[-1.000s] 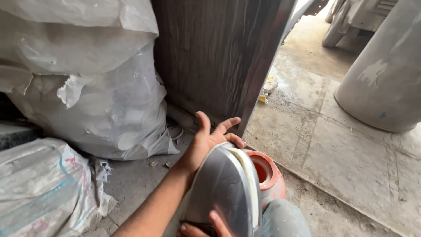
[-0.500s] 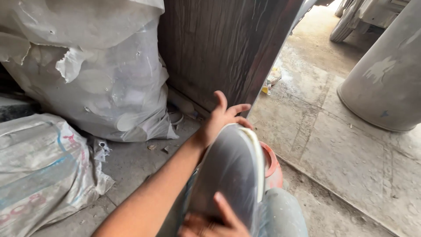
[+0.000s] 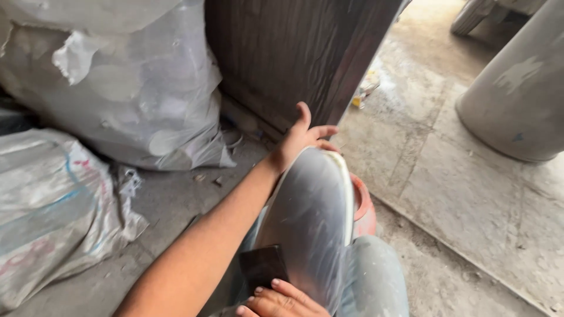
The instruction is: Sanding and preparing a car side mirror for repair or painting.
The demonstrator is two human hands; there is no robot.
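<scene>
1. Head view: my left hand grips the far top edge of a pale oval plate-like piece, thumb up and fingers curled over its rim, so it is closed on that edge.
2. The oval piece stands on edge, tilted, resting across my lap on the grey trouser leg, its dusty grey face turned toward the left.
3. My right hand sits at the bottom edge of the frame, fingers laid flat and pressing a small dark square pad against the lower part of the oval piece; the hand is loosely closed over the pad.
4. Just behind the piece, an orange-red round container shows at its right side, touching or nearly so; I cannot tell which.
5. A dark wooden panel stands beyond my left hand, large white sacks lie to the left, and a grey concrete column rises at right on the concrete floor.
</scene>
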